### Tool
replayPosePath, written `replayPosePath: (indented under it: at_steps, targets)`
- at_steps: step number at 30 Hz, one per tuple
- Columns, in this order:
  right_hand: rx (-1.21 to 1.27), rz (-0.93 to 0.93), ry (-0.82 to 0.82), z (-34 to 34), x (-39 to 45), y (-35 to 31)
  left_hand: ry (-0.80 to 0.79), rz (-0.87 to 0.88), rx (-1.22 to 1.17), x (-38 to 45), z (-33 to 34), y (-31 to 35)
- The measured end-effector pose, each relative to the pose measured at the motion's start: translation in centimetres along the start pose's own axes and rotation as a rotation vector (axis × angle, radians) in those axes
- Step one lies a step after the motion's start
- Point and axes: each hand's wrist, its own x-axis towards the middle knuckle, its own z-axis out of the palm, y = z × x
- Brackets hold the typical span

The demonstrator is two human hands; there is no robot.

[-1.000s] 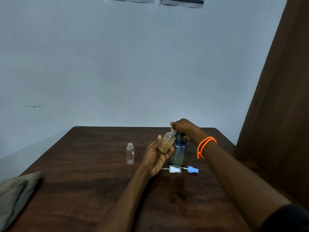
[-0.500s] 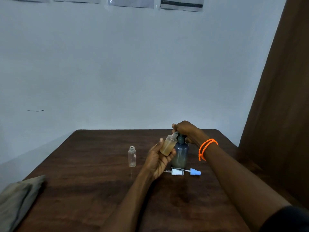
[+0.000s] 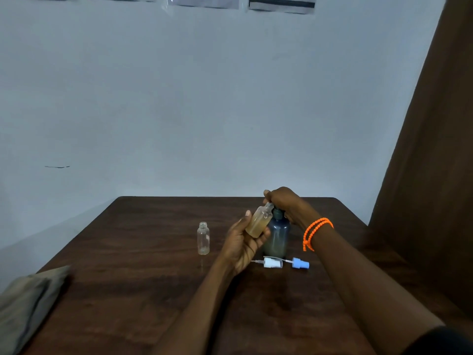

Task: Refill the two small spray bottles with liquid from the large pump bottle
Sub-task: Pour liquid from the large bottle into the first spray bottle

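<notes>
**Refill station: layout, left to right**

Folded grey-green cloth (image 3: 24,306) at near-left corner of dark wooden table (image 3: 143,290), partly cut off by frame edge.

Empty small spray bottle (image 3: 203,238), clear, uncapped, upright on table left of centre, apart from both hands.

Left hand (image 3: 243,243) raised above table, palm turned up, fingers and thumb curled round second small spray bottle (image 3: 259,221). Bottle tilted, open neck up and to the right, tucked under pump spout; amber liquid inside to roughly shoulder level. Bottle body just in front of and overlapping large pump bottle in view; contact between the two bodies not determinable.

Large pump bottle (image 3: 277,238), dark translucent blue-grey, upright on table immediately right of left hand. Liquid level inside not legible.

White sprayer cap (image 3: 271,263) with dip tube lying flat on table in front of pump bottle. Blue sprayer cap (image 3: 300,264) lying flat just to its right, dip tube pointing toward white cap.

Right hand (image 3: 285,202) on top of pump head, fingers curled down over it, pump head mostly hidden beneath. Hands close together, nearly touching at neck of tilted bottle. Orange beaded bracelet (image 3: 316,233), doubled, on right wrist. Dark sleeve edge at lower-right corner.

Dark brown curtain (image 3: 432,162) along right edge. Pale wall behind table, paper sheets (image 3: 280,3) at top.
</notes>
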Motion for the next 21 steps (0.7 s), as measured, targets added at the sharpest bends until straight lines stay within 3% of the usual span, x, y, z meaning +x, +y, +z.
replayPosePath:
  at_steps: [21]
  targets:
    - [-0.043,-0.024,0.009,-0.2,-0.2,-0.6,0.006,-0.006,-0.032,0.2,0.0,-0.1]
